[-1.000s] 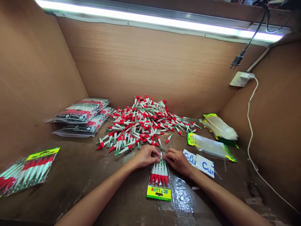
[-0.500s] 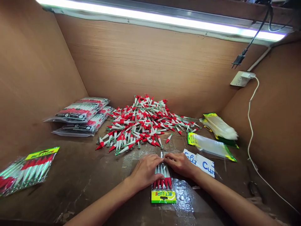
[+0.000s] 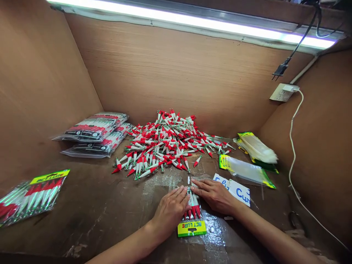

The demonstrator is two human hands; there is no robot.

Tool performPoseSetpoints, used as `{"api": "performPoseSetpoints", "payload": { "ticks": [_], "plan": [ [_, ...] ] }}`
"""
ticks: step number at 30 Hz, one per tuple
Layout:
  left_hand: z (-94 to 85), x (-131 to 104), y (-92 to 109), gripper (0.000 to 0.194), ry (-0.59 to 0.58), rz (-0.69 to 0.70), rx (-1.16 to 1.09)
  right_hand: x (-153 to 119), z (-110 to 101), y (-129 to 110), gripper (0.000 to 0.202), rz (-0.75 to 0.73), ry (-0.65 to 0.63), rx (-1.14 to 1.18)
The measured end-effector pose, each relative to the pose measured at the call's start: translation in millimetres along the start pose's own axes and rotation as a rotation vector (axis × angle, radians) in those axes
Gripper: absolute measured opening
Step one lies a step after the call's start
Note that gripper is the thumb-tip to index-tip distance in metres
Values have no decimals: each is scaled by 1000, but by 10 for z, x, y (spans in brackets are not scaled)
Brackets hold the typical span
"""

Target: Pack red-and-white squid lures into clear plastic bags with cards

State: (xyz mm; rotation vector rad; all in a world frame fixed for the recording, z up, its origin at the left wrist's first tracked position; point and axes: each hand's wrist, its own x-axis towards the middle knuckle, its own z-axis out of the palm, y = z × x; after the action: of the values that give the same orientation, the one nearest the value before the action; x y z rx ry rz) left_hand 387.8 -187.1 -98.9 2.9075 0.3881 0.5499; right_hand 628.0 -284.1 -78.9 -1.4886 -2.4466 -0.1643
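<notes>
A clear packet with a yellow-green header lies flat in front of me, header toward me, with several red and white lures inside. My left hand rests over the packet's left side, palm down, fingers extended and covering part of the lures. My right hand lies at the packet's upper right, its stretched fingertips at the far end. Just beyond those fingertips is a small white strip. Neither hand is wrapped round anything.
Beyond my hands is a heap of red and white lures. Filled bags are stacked at back left, filled packets lie at left. Flat clear packets and handwritten cards are at right. A white cable hangs at right.
My left hand has flattened over the packet, its thumb no longer stretched across the lures. My right hand's fingers have straightened and spread at the packet's far end.
</notes>
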Motion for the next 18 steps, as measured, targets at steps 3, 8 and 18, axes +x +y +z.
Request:
{"api": "performPoseSetpoints", "payload": {
  "ticks": [3,8,18],
  "plan": [
    [11,-64,44,35,-38,13,64,-76,-42,-69,62,14,-63,5],
    [-15,-264,50,72,-97,32,14,-277,-139,-181,73,-17,-137,75],
    [-255,-474,232,118,-290,82,-80,-526,-226,-531,73,138,-191,249]
  ]
}}
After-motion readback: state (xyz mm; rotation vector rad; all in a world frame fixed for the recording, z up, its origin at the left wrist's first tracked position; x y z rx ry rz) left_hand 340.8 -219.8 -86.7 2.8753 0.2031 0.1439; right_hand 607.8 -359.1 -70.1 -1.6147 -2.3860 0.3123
